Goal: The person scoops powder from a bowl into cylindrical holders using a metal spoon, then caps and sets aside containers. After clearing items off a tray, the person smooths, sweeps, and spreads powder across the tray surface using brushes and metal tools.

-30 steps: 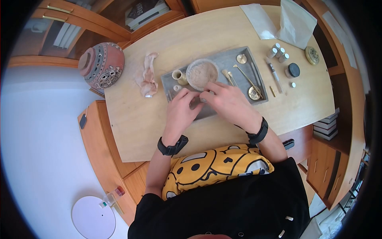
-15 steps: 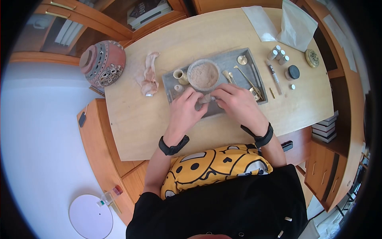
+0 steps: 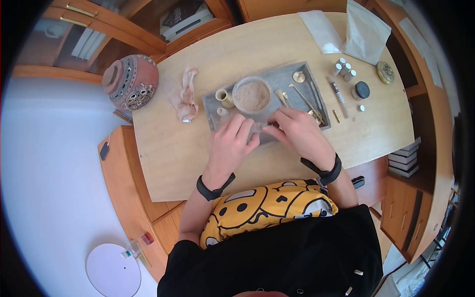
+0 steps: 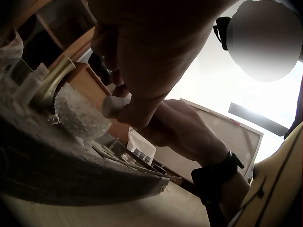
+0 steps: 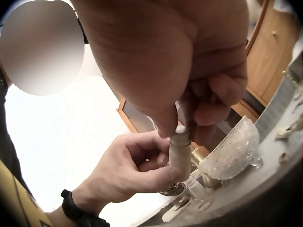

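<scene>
A small pale vial [image 5: 180,158] is held between both hands over the front of the grey tray [image 3: 279,75]. My left hand [image 3: 230,140] grips the vial's body with thumb and fingers. At its neck, the thumb and fingers of my right hand [image 3: 303,133] pinch the top; those fingers hide most of the closure. Just beyond the hands, a textured glass bowl [image 5: 236,146] of pinkish-brown powder stands in the tray. Left of it are a gold vase [image 3: 224,98] and a small whitish bottle [image 3: 222,113].
Brass tools [image 3: 308,99] and a small brass piece [image 3: 298,76] lie on the tray's right side. Farther right are several capped vials [image 3: 345,68], a black-lidded jar [image 3: 361,90] and a pen-like tube [image 3: 338,94]. A crumpled cloth [image 3: 186,96] and a decorated pot [image 3: 132,81] sit left.
My hands have drawn slightly apart, the right one shifting rightward, so the vial now shows between them. Both hands have also moved a little away from the bowl.
</scene>
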Demonstrator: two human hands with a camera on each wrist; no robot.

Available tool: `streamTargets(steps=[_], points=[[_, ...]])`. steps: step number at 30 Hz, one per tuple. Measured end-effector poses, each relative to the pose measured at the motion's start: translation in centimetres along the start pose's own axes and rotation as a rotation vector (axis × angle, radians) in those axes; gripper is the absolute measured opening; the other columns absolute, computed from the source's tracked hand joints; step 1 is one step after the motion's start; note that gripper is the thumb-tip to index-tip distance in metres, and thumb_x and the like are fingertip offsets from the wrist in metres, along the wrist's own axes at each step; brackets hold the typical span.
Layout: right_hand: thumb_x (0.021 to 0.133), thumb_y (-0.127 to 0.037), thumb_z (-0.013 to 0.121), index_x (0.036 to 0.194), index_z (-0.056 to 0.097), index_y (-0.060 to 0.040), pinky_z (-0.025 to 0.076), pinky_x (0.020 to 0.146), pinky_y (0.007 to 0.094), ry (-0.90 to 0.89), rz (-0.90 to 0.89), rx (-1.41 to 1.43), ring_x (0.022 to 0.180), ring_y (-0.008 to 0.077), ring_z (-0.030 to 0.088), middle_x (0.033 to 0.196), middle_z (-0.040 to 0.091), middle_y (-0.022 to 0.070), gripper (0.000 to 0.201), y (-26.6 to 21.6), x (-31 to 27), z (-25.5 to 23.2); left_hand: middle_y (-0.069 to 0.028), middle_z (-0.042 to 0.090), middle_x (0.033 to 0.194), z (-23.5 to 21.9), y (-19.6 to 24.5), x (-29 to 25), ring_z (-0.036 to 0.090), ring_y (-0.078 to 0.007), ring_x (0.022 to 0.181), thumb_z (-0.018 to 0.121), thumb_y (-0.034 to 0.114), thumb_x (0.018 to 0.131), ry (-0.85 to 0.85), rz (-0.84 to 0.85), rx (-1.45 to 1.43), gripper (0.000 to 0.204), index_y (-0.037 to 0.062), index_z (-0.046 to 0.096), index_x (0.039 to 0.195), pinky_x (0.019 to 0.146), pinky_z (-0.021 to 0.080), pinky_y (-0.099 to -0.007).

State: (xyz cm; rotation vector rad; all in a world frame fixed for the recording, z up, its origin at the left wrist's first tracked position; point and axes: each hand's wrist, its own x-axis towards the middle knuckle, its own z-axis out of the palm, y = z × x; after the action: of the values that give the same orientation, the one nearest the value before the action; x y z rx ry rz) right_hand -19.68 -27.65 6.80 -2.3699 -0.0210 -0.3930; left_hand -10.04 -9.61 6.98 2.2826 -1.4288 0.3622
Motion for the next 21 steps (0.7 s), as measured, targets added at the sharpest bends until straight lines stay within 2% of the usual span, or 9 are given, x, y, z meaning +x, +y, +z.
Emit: streamTargets(steps=[3, 7, 9, 13, 19, 21], points=[[0.089, -0.024, 0.068, 0.086, 0.064, -0.0024, 0.05, 0.062, 0.0399, -0.039, 0.053, -0.108, 0.071, 0.0324, 0.064, 0.077, 0.063, 0.0121, 0.022, 0.2, -0.1, 0.7, -0.0037, 0.052, 0.084, 0.3, 0.1, -0.1, 0.062, -0.0189, 0.074, 0.072, 0.011, 0.07, 0.008, 0.021, 0.017, 0.025, 0.0065, 0.061, 0.092, 0.055, 0.052, -0.0326], [0.088, -0.028, 0.068, 0.087, 0.062, -0.0028, 0.053, 0.061, 0.0408, -0.071, 0.066, -0.168, 0.072, 0.0324, 0.065, 0.076, 0.063, 0.012, 0.026, -0.1, -0.2, 0.6, -0.0038, 0.052, 0.084, 0.2, 0.1, -0.2, 0.062, -0.0187, 0.075, 0.071, 0.01, 0.07, -0.013, 0.014, 0.058, 0.026, 0.0062, 0.06, 0.093, 0.055, 0.052, -0.0325], [0.089, -0.026, 0.067, 0.09, 0.06, -0.0031, 0.053, 0.061, 0.0412, 0.048, 0.021, -0.098, 0.071, 0.0324, 0.065, 0.072, 0.063, 0.0113, 0.024, -0.7, -0.2, 0.1, -0.0039, 0.052, 0.084, 0.2, -0.1, -0.3, 0.062, -0.0184, 0.077, 0.071, 0.01, 0.07, -0.042, 0.005, 0.056, 0.026, 0.0058, 0.06, 0.093, 0.055, 0.052, -0.0322], [0.088, -0.025, 0.068, 0.089, 0.061, -0.0047, 0.05, 0.058, 0.041, 0.08, -0.1, -0.056, 0.066, 0.0336, 0.063, 0.069, 0.061, 0.0107, 0.022, -0.2, -0.2, 0.9, -0.0041, 0.053, 0.084, 0.2, -0.2, -0.4, 0.062, -0.0184, 0.078, 0.071, 0.011, 0.07, -0.043, 0.008, 0.069, 0.026, 0.0056, 0.061, 0.093, 0.056, 0.052, -0.0319], [0.088, -0.023, 0.069, 0.088, 0.061, -0.0047, 0.05, 0.057, 0.0411, -0.01, 0.051, -0.142, 0.065, 0.0337, 0.062, 0.069, 0.061, 0.0101, 0.02, 0.0, -0.4, 1.9, -0.004, 0.054, 0.086, 0.2, -0.2, -0.5, 0.062, -0.0187, 0.078, 0.071, 0.011, 0.069, -0.015, 0.015, 0.044, 0.027, 0.0059, 0.061, 0.093, 0.057, 0.053, -0.0318], [0.089, -0.024, 0.067, 0.085, 0.059, -0.0043, 0.049, 0.057, 0.0413, 0.081, 0.053, -0.054, 0.064, 0.0337, 0.062, 0.069, 0.061, 0.011, 0.022, -0.5, -0.3, 1.0, -0.0038, 0.054, 0.085, 0.2, -0.2, -0.5, 0.063, -0.0183, 0.077, 0.072, 0.011, 0.069, -0.041, 0.014, 0.049, 0.026, 0.0062, 0.062, 0.093, 0.057, 0.053, -0.0316]])
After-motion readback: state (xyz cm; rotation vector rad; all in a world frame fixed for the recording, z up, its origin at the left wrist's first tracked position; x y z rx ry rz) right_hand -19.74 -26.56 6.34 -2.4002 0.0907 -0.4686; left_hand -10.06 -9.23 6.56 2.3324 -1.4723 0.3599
